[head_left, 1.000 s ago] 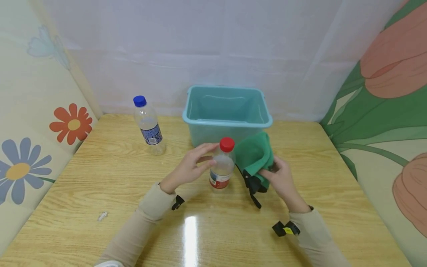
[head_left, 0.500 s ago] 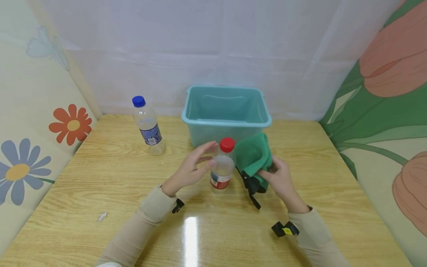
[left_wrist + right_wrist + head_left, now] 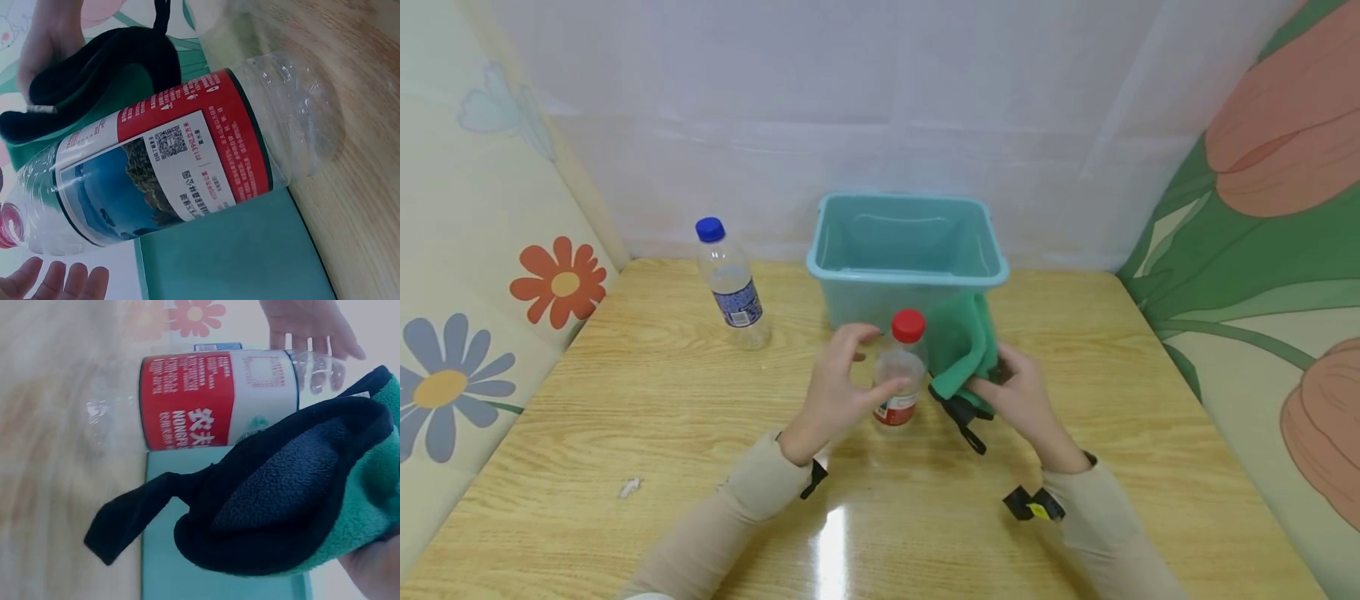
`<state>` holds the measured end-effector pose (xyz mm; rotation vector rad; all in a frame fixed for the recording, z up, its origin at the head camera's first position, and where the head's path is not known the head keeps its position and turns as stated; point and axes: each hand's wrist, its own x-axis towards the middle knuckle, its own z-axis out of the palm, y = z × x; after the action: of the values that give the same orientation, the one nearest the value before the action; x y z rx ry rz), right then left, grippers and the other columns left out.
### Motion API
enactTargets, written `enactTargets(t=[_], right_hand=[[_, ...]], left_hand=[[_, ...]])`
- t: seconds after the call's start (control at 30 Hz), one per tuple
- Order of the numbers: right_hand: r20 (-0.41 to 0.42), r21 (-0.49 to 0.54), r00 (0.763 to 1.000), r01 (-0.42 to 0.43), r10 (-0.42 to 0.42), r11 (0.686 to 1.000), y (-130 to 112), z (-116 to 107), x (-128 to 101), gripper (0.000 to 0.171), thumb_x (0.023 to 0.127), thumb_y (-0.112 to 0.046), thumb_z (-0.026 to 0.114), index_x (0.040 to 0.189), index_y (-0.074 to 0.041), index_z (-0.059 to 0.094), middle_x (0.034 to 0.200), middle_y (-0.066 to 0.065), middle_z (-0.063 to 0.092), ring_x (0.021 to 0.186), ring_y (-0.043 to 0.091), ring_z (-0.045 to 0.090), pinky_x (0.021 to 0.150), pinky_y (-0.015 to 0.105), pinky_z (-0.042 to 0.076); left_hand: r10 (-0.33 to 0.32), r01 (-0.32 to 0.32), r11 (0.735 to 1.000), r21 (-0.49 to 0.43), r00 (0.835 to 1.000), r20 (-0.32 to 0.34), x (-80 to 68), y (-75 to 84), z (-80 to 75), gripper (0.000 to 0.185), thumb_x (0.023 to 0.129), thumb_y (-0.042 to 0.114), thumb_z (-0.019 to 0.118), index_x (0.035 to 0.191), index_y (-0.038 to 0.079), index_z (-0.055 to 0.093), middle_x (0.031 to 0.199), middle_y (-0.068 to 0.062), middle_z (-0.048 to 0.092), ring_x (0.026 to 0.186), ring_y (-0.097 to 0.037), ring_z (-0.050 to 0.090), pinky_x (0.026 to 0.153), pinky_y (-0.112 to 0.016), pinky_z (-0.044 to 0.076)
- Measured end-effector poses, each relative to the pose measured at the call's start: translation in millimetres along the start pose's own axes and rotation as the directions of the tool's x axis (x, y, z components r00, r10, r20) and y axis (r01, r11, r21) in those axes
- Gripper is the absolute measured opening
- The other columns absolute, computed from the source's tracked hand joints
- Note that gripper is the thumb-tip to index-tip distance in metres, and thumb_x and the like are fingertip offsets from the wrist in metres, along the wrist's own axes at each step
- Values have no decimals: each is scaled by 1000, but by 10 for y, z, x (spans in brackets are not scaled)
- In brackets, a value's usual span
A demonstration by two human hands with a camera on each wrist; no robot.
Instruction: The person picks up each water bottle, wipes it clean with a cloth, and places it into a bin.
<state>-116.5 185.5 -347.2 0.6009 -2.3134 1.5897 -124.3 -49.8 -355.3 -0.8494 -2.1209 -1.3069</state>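
- Blue-capped bottle: upright on the desk, well to the left of the left hand's fingers, apart from both hands.
- Scrap of paper: lies on the desk, left of the left sleeve.
- Left hand: raised beside the red-capped bottle; its fingers are spread and only loosely bent around the bottle's left side, the thumb near the label. Whether any fingertip touches the plastic cannot be told; no grip is visible.
- Red-capped bottle: upright on the desk, just right of the left fingers and just left of the right fingers; in the left wrist view its red-and-blue label fills the frame.
- Teal bin: open-topped, on the desk just beyond the fingertips of both hands.
- Green cloth: fleece with a black lining and black strap, gripped by the right hand, close beside the bottle's right side.
- Right hand: fingers curled around the lower edge of the cloth, holding it clear of the desk.
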Motion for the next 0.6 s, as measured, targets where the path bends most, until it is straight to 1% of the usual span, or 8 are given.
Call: enactTargets(t=[0.1,0.17,0.23,0.3,0.4,0.47,0.53,0.6], right_hand=[[7,6,997,70,-70,998,-28,30,32,33,70,14,61,103,10,60,95,23,63,84,7,59,70,22,53],[20,20,994,103,-104,994,-45,53,51,34,69,15,61,102,9,60,94,22,63,84,8,60,69,23,54],[30,33,991,127,-127,991,-53,72,65,35,68,15,61,103,9,60,95,22,63,86,9,60,71,23,53],[35,35,990,137,-138,990,-61,83,75,36,68,15,62,103,8,60,97,22,63,87,9,59,73,24,53],[47,29,988,147,-148,989,-72,90,88,38,67,15,63,105,9,60,99,22,63,90,10,59,76,25,52],[57,18,988,142,-143,990,-85,90,96,39,68,14,63,106,9,60,100,22,63,89,10,59,76,25,52],[73,8,988,137,-137,991,-93,89,104,40,69,14,63,108,9,59,101,22,63,90,12,59,76,26,52],[84,-16,989,122,-121,992,-98,91,112,40,69,13,64,109,8,59,101,21,63,88,15,60,74,27,53]], left_hand=[[0,0,1000,10,1000,10,-3,3,20,52,69,17,79,109,-4,51,103,-15,55,93,-23,51,70,-39,52],[0,-1,1000,5,1000,13,-11,-9,25,50,70,14,78,108,-4,52,102,-14,56,92,-23,53,69,-39,53],[-4,4,1000,-6,1000,18,-18,-24,26,46,73,14,76,108,-4,53,103,-13,56,91,-22,53,69,-39,54],[-2,2,1000,-15,1000,25,-20,-43,22,45,76,18,74,109,-4,52,103,-13,56,92,-22,54,69,-37,55],[7,-6,1000,-31,999,38,-19,-69,10,48,82,30,68,110,-5,52,103,-13,56,93,-22,55,70,-33,55],[10,-8,999,-52,999,48,-15,-80,1,49,82,30,68,111,-6,52,104,-15,56,94,-24,55,70,-35,56],[11,-6,997,-82,998,55,-10,-86,-6,46,81,23,70,111,-7,52,104,-16,56,95,-25,55,70,-37,56],[10,-3,994,-110,998,63,-6,-93,-11,44,78,12,72,112,-8,52,104,-17,56,95,-27,55,70,-38,56]])
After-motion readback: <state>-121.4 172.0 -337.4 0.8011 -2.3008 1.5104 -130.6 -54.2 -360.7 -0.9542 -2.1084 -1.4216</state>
